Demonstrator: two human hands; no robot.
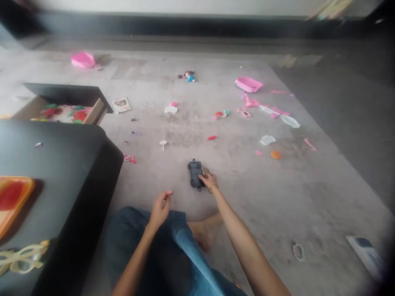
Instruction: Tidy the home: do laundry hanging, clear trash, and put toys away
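I sit on a grey rug with my legs in blue jeans folded in front of me. My right hand (208, 180) reaches forward and its fingers close on the near end of a small black toy car (195, 173) lying on the rug. My left hand (160, 207) hovers above my knee with the fingers loosely curled and the fingertips pinched together; what they hold, if anything, is too small to see.
A black low table (61, 172) stands at my left with an orange tray (12, 201) and pale toy glasses (21, 257). Behind it an open drawer (66, 110) holds coloured toys. Several pink dishes (248, 84), small toys and a booklet (121, 105) lie scattered over the rug.
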